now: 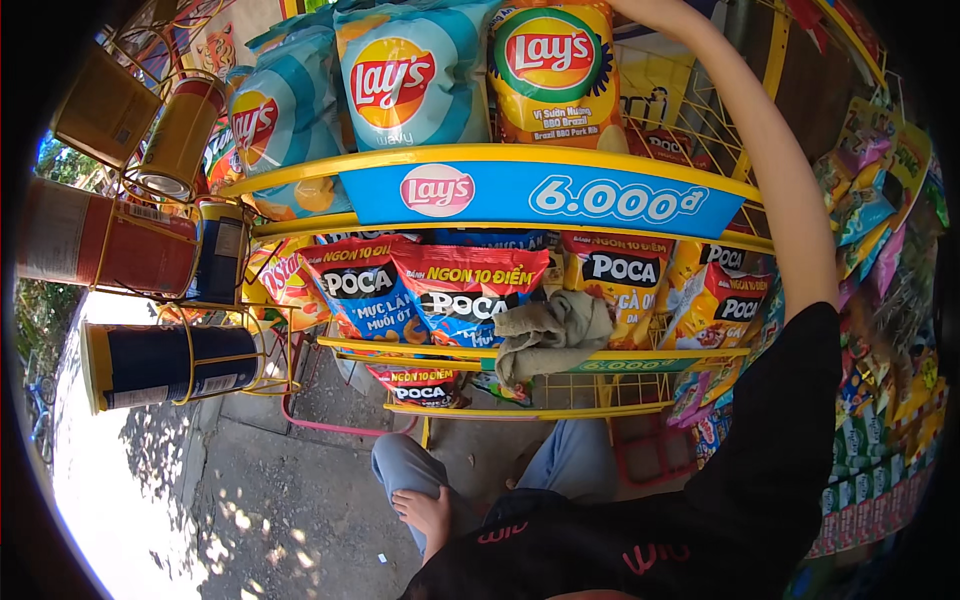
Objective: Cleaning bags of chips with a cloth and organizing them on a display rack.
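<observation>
My left hand [422,512] rests on my jeans at the knee, holding nothing that shows. My right arm reaches up past the right side of a yellow wire snack rack [487,155]; only the wrist end shows at the top edge, beside an orange Lay's chip bag [553,82], and the fingers are hidden or out of view. Teal Lay's bags [416,82] stand left of the orange one on the upper shelf. On the shelf below are red and blue Poca bags [469,289] and yellow Poca bags [616,300]. A crumpled greyish cloth [559,330] hangs over that shelf's front rail.
Chip canisters [176,360] lie in wire holders at the left. A lower basket holds another Poca bag [421,386]. Small colourful packets [870,202] hang at the right. A pink metal bar [349,426] and concrete ground [277,495] lie below the rack.
</observation>
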Action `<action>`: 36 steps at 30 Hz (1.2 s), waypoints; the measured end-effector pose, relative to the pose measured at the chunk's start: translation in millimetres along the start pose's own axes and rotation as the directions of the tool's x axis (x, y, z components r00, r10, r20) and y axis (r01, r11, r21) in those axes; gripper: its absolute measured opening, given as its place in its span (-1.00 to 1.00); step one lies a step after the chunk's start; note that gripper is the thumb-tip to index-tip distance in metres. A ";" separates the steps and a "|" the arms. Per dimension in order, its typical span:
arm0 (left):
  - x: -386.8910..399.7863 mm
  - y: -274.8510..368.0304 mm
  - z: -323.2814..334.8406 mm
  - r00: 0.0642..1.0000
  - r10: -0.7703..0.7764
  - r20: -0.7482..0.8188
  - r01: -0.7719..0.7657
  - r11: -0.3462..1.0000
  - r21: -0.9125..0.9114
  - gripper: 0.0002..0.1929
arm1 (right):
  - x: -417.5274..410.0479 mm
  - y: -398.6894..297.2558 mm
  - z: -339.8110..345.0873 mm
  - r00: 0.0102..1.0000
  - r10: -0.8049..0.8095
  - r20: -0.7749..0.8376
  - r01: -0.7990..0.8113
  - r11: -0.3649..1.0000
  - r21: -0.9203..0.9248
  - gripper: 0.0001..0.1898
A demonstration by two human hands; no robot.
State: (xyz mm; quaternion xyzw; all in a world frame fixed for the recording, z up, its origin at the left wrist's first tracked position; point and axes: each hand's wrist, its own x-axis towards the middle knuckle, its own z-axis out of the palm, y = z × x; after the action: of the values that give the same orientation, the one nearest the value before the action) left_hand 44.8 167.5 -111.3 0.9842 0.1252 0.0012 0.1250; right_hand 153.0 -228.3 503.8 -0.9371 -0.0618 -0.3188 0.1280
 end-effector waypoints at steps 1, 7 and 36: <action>0.4 0.7 0.5 1.000 0.002 -0.001 -0.002 1.000 -0.003 0.01 | 3.3 -4.5 7.0 0.998 0.029 0.056 -0.034 0.994 0.103 -0.58; 0.9 -0.8 3.0 1.000 -0.013 -0.006 0.013 1.000 -0.005 0.00 | -19.1 0.9 -10.3 0.972 0.235 0.019 -0.235 0.971 -0.040 -0.57; 1.8 -2.9 1.5 1.000 -0.003 0.022 0.004 0.999 -0.054 0.00 | -19.6 21.8 35.2 0.997 0.045 0.064 -0.071 0.859 0.508 -0.48</action>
State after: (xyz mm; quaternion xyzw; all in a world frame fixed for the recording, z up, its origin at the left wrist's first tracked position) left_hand 45.8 170.3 -113.5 0.9803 0.1253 -0.0064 0.1527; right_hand 162.3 -240.1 460.5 -0.8791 -0.1189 -0.2635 0.3790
